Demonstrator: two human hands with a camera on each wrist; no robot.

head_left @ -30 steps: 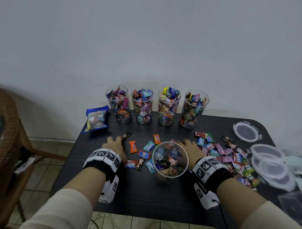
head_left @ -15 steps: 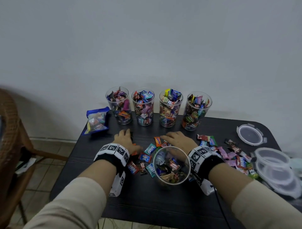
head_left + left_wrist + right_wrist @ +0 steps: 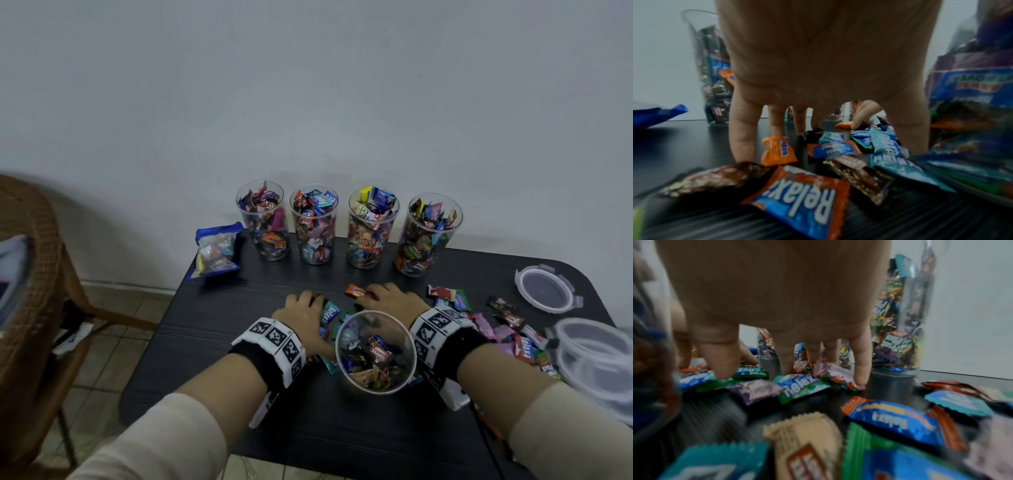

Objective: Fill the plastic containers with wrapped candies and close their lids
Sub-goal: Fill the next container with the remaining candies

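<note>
A: Task thing first. Loose wrapped candies (image 3: 330, 313) lie on the black table (image 3: 219, 329), bunched just behind the near clear cup (image 3: 376, 353), which is partly filled and has no lid on.

B: Hands?

A: Left hand (image 3: 301, 313) sits palm down to the left of the bunch, right hand (image 3: 390, 301) palm down to its right. Both are spread, fingertips on the table or on wrappers, nothing gripped. In the left wrist view the fingers (image 3: 742, 138) stand down like a rake, an orange candy (image 3: 778, 151) right beside them.

B: Key relation?

A: The candies lie between the two hands and in front of the palms, with the cup nearer the body than the pile. So a scoop, as judged, would draw them inward and back toward the cup. Both hands are about equally near; the right also has the bigger scatter (image 3: 507, 332) further right.

B: Beyond that?

A: Four full cups (image 3: 317, 224) line the back edge by the wall, all lidless. A blue candy bag (image 3: 215, 250) is at back left. A round lid (image 3: 544, 289) and clear tubs (image 3: 596, 356) sit at the right edge.

B: Hard to see?

A: The cup hides the candies directly behind it and part of the right wrist. Both wrist views blur at the near edge. The tubs are cut off by the frame. Cannot tell whether the right thumb pins a wrapper.
</note>
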